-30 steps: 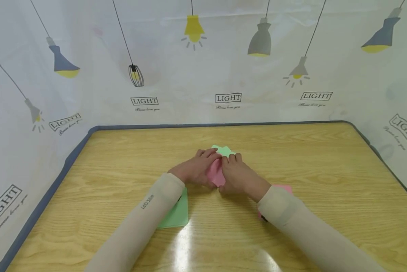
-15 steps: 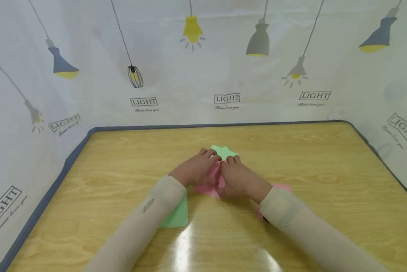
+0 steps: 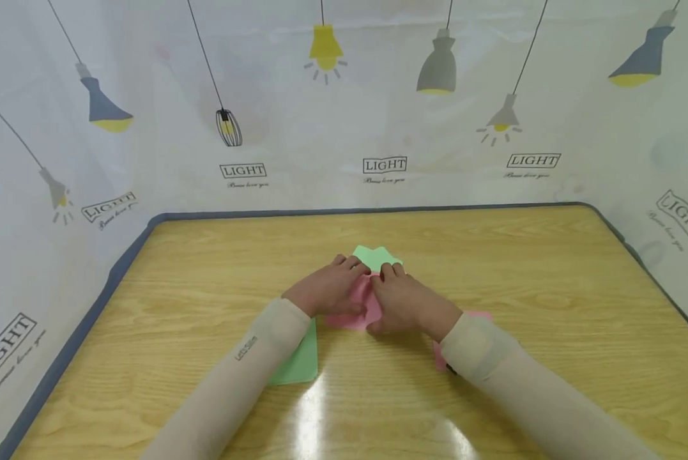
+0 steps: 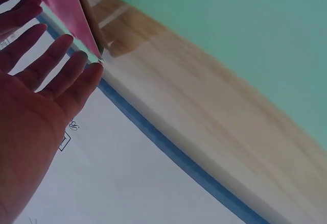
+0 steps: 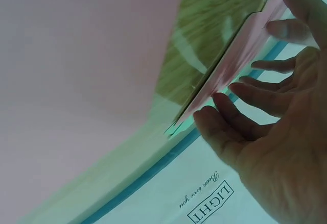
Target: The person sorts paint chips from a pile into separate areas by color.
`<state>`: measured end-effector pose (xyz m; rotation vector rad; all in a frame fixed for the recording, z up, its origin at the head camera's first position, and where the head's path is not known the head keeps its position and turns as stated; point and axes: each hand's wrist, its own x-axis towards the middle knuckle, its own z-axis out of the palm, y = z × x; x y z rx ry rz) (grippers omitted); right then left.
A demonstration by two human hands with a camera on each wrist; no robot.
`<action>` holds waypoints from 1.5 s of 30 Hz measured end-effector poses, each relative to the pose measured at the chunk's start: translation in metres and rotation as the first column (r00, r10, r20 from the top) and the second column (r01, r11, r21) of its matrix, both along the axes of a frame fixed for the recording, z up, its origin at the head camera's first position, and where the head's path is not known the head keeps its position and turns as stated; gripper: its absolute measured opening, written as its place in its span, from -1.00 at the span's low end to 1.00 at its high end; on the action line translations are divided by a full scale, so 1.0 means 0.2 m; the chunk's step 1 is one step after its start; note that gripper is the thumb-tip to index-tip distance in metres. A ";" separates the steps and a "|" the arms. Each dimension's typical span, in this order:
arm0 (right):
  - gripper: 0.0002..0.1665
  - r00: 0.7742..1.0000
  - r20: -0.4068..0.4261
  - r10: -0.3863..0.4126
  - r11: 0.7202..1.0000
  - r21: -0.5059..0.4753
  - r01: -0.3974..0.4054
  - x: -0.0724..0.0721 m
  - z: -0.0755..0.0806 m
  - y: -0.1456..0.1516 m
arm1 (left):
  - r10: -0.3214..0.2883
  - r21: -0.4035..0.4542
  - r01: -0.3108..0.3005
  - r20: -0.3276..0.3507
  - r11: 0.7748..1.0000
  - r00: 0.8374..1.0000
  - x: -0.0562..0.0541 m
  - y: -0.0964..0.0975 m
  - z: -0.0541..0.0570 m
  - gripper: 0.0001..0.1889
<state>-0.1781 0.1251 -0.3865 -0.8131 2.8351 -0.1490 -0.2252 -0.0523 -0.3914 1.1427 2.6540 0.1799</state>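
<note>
A thin pink sheet, looking like paper (image 3: pixel 352 321), lies between both hands at the table's middle, its centre partly covered by them. Beyond it a light green sheet with a jagged far edge (image 3: pixel 378 257) shows past the fingertips. My left hand (image 3: pixel 328 287) rests at the pink sheet's left side. In the left wrist view its fingers (image 4: pixel 76 71) look nearly straight, tips at the sheet's edge. My right hand (image 3: pixel 407 301) is on the right side. In the right wrist view its loosely bent fingers (image 5: pixel 214 127) touch the pink sheet (image 5: pixel 240 50).
A green square pad or sheet (image 3: pixel 300 364) lies partly under the left forearm. Under the right forearm are a pink one (image 3: pixel 439 356) and a small black item (image 3: pixel 451 369). The wooden table (image 3: pixel 206 255) has a blue edge before a lamp-printed curtain (image 3: pixel 298 128).
The pink sheet, raised and bunched between the hands a second ago, now lies flatter, with its near edge spread toward me and the left. Both hands have shifted only slightly.
</note>
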 end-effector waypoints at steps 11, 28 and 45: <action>-0.10 0.991 -0.130 0.014 1.000 -0.022 -0.017 0.00 -0.01 0.02 | -0.010 0.067 0.005 0.080 0.998 0.997 0.04 -0.04 0.00 -0.14; 0.04 0.998 -0.060 0.014 0.990 -0.138 -0.022 0.02 0.04 0.14 | -0.052 0.140 0.049 0.016 0.989 0.999 0.07 0.01 0.06 -0.19; -0.08 0.998 -0.053 -0.028 0.974 -0.225 0.016 0.16 0.08 0.43 | -0.145 0.130 0.152 -0.062 0.980 0.988 0.13 0.24 0.09 -0.21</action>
